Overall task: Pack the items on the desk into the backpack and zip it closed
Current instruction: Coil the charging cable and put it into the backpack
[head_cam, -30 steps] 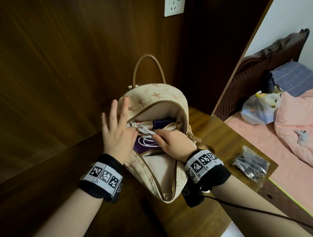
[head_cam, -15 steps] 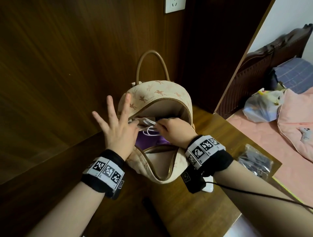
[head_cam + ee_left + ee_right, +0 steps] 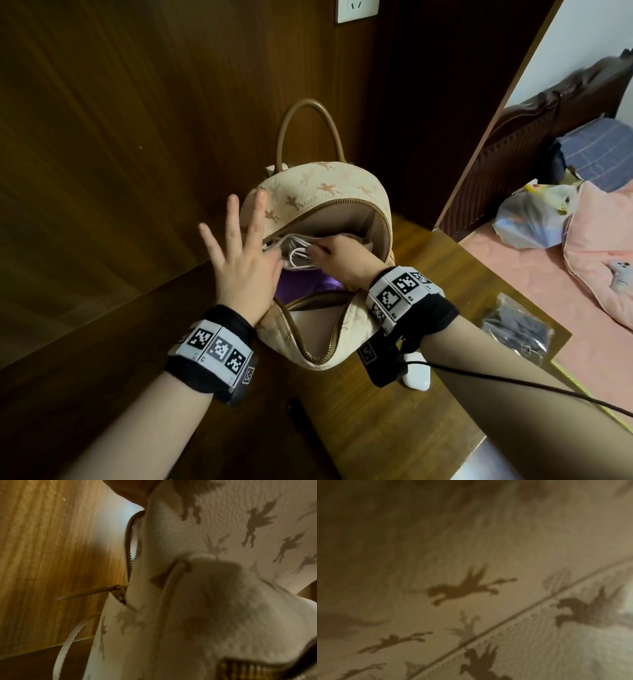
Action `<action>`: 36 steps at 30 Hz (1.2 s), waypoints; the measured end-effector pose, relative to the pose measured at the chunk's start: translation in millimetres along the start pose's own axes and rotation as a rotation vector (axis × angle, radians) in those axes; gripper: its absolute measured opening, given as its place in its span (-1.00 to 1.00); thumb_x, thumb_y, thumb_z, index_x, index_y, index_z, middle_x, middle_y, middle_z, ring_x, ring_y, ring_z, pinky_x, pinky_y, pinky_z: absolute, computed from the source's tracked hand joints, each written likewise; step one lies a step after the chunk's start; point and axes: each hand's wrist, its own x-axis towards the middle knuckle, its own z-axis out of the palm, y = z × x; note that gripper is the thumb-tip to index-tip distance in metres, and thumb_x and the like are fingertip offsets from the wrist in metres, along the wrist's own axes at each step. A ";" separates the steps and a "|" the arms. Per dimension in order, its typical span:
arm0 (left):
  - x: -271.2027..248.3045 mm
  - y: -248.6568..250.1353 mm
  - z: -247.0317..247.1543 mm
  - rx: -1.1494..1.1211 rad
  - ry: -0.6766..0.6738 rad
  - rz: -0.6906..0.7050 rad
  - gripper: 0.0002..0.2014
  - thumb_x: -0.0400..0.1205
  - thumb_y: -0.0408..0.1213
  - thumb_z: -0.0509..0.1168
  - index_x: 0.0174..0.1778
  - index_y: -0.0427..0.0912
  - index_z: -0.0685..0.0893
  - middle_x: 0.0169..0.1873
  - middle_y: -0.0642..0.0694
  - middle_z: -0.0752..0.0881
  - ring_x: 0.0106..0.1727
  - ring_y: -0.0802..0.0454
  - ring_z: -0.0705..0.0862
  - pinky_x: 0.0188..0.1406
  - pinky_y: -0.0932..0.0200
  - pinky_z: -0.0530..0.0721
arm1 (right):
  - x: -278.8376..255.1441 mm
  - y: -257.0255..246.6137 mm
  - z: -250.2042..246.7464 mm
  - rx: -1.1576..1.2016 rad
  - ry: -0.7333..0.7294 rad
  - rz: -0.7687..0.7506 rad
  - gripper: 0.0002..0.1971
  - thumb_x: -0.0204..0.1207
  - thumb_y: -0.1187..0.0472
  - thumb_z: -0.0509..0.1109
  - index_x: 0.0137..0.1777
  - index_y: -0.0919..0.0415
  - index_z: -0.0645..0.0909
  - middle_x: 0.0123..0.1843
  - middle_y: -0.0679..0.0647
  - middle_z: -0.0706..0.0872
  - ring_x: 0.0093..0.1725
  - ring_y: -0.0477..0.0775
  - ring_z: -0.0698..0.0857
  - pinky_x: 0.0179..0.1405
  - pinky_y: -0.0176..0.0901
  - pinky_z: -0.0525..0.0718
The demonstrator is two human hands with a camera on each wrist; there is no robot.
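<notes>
The right hand [image 3: 337,258] is pinching the light, springy coiled white cable [image 3: 297,255] into the soft cream horse-print backpack [image 3: 329,195], which the flat, spread left hand [image 3: 245,270] is steadying.

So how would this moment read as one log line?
step: packing | right hand: pushing white cable into backpack | left hand: fingers spread, steadying opening | zipper: open
</notes>
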 end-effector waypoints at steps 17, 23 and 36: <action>-11.1 -6.8 2.1 -0.401 0.073 0.281 -0.84 0.52 -0.21 0.35 -0.33 -0.16 0.73 0.69 -0.10 -0.19 0.66 -0.37 -0.12 0.51 -0.21 0.33 | -2.3 4.3 21.4 -0.371 0.377 -0.139 -0.67 0.65 0.09 0.15 -0.15 0.25 0.66 -0.23 0.22 0.73 -0.23 0.28 0.72 -0.42 -0.12 0.41; -8.4 -8.1 8.0 -0.475 0.126 0.297 -0.83 0.54 -0.26 0.35 -0.31 -0.22 0.77 0.69 -0.10 -0.12 0.67 -0.35 -0.08 0.64 -0.10 0.06 | -3.9 -1.0 23.2 -0.387 0.289 -0.282 -0.72 0.58 0.11 0.31 -0.24 0.29 0.68 -0.37 0.27 0.72 -0.39 0.31 0.71 -0.48 -0.11 0.40; -8.4 -6.4 8.9 -0.490 0.155 0.289 -0.72 0.62 -0.22 0.20 -0.30 -0.20 0.76 0.67 -0.18 0.02 0.65 -0.39 0.01 0.59 -0.24 0.19 | -4.0 4.0 30.5 -0.480 0.174 -0.255 -0.32 0.41 -0.19 -0.15 -0.12 0.19 0.76 -0.03 0.15 0.67 -0.30 0.26 0.69 -0.44 -0.11 0.56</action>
